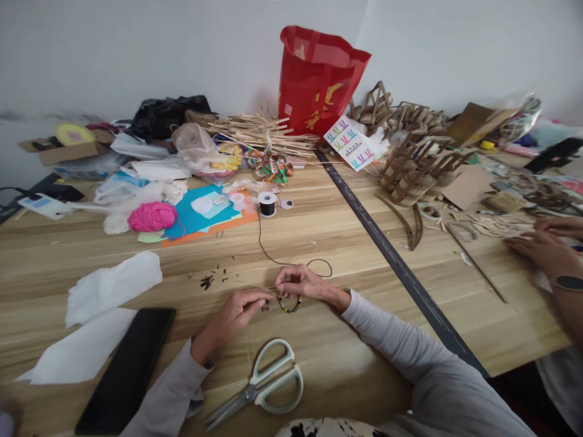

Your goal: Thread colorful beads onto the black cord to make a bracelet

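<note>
A loop of multicoloured beads on a cord, a beaded bracelet [295, 308], hangs just below the fingertips of my right hand [301, 283], which are closed in a pinch on its cord. Close by on the left, the fingers of my left hand [240, 311] are pressed together at the bracelet's other side, where a few dark beads [265, 306] show under them. What exactly sits between the left fingertips is too small to make out. A thin black cord [260, 237] runs from a white spool of black cord [266, 204] and curls on the table behind my right hand.
White-handled scissors [277, 379] lie in front of me. Left are a black phone [127, 367], white paper sheets [113, 285] and short dark scraps [206, 282]. Pink yarn [152, 216] and a red bag [321, 82] stand behind. Another person's hands [546, 246] work at right, near small wooden buckets [412, 182].
</note>
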A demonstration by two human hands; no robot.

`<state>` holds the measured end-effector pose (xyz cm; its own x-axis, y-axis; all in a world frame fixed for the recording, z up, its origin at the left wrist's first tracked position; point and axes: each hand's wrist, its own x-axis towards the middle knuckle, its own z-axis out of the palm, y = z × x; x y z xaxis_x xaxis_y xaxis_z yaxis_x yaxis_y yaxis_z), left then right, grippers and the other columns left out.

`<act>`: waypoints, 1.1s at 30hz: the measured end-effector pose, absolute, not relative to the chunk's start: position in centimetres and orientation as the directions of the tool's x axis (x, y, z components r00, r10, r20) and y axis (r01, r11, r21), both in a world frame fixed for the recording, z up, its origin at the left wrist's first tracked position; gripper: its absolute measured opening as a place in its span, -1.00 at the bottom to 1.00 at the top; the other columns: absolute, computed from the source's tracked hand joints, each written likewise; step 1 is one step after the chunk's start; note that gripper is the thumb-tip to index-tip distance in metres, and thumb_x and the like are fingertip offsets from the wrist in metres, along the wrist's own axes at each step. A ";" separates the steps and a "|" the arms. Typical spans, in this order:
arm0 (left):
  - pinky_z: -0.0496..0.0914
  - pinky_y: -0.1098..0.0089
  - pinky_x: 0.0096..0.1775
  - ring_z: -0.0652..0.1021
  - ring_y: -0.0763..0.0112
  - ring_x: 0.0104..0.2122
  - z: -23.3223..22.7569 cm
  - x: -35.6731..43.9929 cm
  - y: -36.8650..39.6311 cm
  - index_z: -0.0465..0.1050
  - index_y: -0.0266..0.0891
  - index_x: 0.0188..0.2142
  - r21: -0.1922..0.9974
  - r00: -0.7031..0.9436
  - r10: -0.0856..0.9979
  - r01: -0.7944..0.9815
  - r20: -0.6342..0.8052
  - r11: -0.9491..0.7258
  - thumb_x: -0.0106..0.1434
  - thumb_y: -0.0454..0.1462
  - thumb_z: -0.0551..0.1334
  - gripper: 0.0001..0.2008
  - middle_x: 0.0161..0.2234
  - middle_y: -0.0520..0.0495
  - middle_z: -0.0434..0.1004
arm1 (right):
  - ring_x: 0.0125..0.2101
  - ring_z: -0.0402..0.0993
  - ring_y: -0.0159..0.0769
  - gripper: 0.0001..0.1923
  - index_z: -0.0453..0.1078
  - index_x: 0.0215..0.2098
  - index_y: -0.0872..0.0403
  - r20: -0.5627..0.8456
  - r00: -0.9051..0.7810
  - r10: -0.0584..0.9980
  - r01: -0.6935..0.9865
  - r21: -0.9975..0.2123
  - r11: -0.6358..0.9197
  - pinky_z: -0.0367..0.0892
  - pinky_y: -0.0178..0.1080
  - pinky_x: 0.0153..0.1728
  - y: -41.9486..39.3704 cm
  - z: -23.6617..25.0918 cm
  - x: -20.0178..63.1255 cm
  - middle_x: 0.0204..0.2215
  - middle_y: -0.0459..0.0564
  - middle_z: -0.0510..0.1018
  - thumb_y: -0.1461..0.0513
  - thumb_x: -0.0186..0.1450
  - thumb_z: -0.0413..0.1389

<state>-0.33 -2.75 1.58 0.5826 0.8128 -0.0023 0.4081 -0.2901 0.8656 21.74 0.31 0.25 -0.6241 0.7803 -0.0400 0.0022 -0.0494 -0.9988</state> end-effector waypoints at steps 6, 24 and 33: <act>0.39 0.34 -0.15 0.57 0.26 -0.23 1.8 -0.3 -2.8 0.57 -0.26 -0.20 0.864 0.582 0.813 0.423 -0.028 -0.273 0.29 -0.26 0.08 -0.72 -0.24 -0.14 0.64 | -0.63 0.32 -0.54 -0.59 0.38 -0.40 0.19 -0.040 -0.612 0.790 0.002 -0.999 -0.049 0.30 -0.46 -0.55 0.2 0.4 21.7 -0.59 -0.13 0.43 -0.02 0.14 0.23; 0.27 0.46 -0.40 0.42 0.41 -0.52 3.2 1.6 -1.3 0.41 -0.28 -0.56 0.825 0.439 0.895 0.476 0.080 -0.307 0.22 -0.15 0.16 -0.70 -0.59 0.02 0.44 | -0.59 0.39 -0.50 -0.65 0.39 -0.35 0.19 -0.023 -0.587 0.809 -0.054 -0.996 -0.067 0.31 -0.42 -0.51 -0.1 0.6 21.1 -0.56 -0.11 0.49 0.05 0.14 0.25; 0.23 0.46 -0.44 0.37 0.43 -0.54 2.1 1.0 -1.1 0.38 -0.27 -0.57 0.870 0.440 0.897 0.431 0.028 -0.239 0.24 -0.13 0.14 -0.66 -0.60 0.03 0.41 | -0.61 0.14 -0.54 -0.64 0.38 -0.37 0.18 -0.007 -0.515 0.857 0.130 -0.989 0.070 0.05 -0.44 -0.59 0.4 2.3 22.4 -0.62 -0.20 0.28 0.01 0.29 0.08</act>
